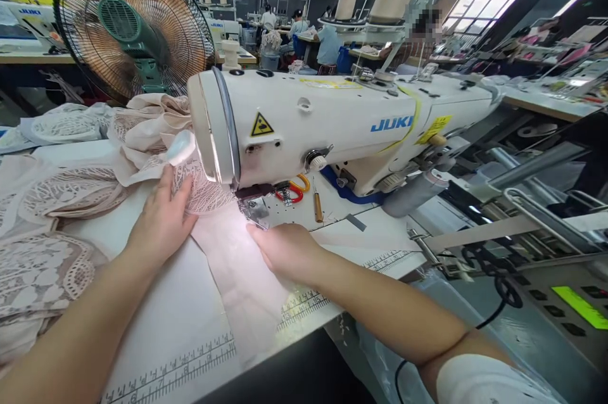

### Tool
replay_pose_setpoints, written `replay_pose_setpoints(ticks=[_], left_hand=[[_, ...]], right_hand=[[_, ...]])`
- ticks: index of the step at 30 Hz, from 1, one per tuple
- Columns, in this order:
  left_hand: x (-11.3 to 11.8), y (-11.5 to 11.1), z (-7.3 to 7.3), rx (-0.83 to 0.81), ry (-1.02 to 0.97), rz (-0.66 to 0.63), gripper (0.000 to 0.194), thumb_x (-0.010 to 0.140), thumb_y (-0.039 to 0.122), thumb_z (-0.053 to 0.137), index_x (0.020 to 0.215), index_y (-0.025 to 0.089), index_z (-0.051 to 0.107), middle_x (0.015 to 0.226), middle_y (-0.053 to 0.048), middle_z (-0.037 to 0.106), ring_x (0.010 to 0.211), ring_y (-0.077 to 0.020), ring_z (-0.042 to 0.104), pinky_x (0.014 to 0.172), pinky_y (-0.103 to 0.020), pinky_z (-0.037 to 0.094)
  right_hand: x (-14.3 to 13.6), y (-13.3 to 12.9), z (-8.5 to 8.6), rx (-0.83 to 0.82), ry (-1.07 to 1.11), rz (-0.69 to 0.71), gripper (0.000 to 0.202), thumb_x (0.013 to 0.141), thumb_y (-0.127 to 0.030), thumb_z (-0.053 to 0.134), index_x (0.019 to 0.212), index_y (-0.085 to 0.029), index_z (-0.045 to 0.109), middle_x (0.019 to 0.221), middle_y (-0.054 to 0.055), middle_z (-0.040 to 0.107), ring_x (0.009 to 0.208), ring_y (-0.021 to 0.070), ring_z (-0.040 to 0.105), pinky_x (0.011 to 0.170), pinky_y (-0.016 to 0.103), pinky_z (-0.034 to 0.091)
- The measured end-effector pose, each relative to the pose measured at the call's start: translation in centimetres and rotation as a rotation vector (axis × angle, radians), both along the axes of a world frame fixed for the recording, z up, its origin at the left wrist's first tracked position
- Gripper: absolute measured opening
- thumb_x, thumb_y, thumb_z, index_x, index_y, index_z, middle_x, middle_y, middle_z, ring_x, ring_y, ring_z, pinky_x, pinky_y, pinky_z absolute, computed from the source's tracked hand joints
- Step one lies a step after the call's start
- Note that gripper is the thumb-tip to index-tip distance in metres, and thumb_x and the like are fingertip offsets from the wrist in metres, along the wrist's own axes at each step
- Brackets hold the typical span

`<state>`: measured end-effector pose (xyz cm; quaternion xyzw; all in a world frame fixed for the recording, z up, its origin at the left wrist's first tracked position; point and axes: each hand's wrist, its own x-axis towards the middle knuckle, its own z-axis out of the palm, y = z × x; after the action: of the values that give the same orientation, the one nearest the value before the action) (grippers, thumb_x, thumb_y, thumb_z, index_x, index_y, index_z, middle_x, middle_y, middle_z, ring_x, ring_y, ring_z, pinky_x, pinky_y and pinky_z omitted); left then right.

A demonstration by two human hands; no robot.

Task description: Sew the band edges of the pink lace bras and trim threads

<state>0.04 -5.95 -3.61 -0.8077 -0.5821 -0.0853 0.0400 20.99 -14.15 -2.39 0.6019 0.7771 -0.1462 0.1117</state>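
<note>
Pale fabric point(242, 271) under sewing machine head point(285, 125). Left hand point(164, 217) palm down, fingers spread on lace piece point(206, 192). Right hand point(287, 251) low beside needle area, thumb on fabric edge — other fingers hidden, grip unclear.

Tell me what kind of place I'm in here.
Probably a garment factory's sewing floor: there's a JUKI sewing machine in front of you, pale lace pieces lie beside it, and people sit at more work tables behind.
</note>
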Motion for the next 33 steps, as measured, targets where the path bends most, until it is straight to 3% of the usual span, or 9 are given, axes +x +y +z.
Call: replay_pose_setpoints(ticks=[8,10,13,18,24,30,33], left_hand=[[0.9,-0.7,-0.4,0.255,0.05,-0.035,0.041,0.09,0.022,0.038,0.126,0.014,0.054,0.144,-0.02,0.038,0.128,-0.0402,0.041,0.097,-0.055,0.044],[1.8,-2.1,-0.4,0.244,0.019,-0.159,0.04,0.091,0.022,0.032,0.12,0.013,0.059,0.136,-0.018,0.05,0.122,-0.0348,0.049,0.095,-0.049,0.048],[3.4,-4.9,-0.5,0.059,0.036,-0.432,0.037,0.091,0.025,0.035,0.115,0.012,0.062,0.121,-0.015,0.062,0.103,-0.0263,0.061,0.078,-0.036,0.055],[4.7,-7.8,-0.5,-0.111,0.228,-0.627,0.036,0.083,0.032,0.059,0.115,0.014,0.063,0.123,-0.013,0.06,0.083,-0.0253,0.063,0.062,-0.038,0.054],[4.0,-7.1,-0.4,-0.099,0.279,-0.664,0.045,0.082,0.037,0.064,0.122,0.017,0.06,0.127,-0.011,0.059,0.087,-0.0253,0.061,0.061,-0.037,0.051],[3.8,-7.0,-0.2,-0.05,0.304,-0.724,0.025,0.09,0.022,0.051,0.111,0.025,0.065,0.118,-0.005,0.064,0.078,-0.0214,0.059,0.06,-0.036,0.045],[3.6,-7.0,-0.4,-0.026,0.289,-0.767,0.028,0.09,0.013,0.047,0.106,0.024,0.067,0.111,-0.003,0.066,0.075,-0.0202,0.057,0.058,-0.034,0.042]], right_hand=[[0.2,0.0,0.3,-0.004,0.0,0.014,0.04,0.079,-0.011,0.048,0.118,-0.02,0.05,0.071,0.005,0.063,0.06,0.0201,0.056,0.049,0.026,0.027],[0.6,-0.3,0.4,0.025,0.023,0.039,0.035,0.083,-0.015,0.046,0.117,-0.021,0.051,0.072,0.004,0.062,0.06,0.0193,0.055,0.049,0.027,0.025],[1.8,-1.4,0.6,0.07,0.082,0.119,0.027,0.091,-0.022,0.041,0.114,-0.021,0.054,0.079,0.005,0.062,0.063,0.017,0.052,0.051,0.027,0.024],[4.4,-4.6,0.7,0.061,0.123,0.309,0.023,0.092,-0.021,0.042,0.107,-0.021,0.06,0.082,0.004,0.056,0.069,0.0144,0.045,0.055,0.026,0.024],[5.3,-6.3,-0.3,0.096,0.168,0.345,0.035,0.082,-0.011,0.047,0.112,-0.024,0.058,0.091,0.003,0.05,0.079,0.0146,0.042,0.057,0.023,0.023],[4.5,-5.5,-1.0,0.091,0.126,0.311,0.035,0.081,-0.012,0.048,0.113,-0.023,0.058,0.084,0.002,0.043,0.068,0.0136,0.032,0.052,0.023,0.017],[4.2,-5.1,-1.1,0.097,0.119,0.3,0.038,0.084,-0.013,0.047,0.119,-0.023,0.057,0.082,0.003,0.044,0.066,0.0137,0.031,0.052,0.023,0.017]])
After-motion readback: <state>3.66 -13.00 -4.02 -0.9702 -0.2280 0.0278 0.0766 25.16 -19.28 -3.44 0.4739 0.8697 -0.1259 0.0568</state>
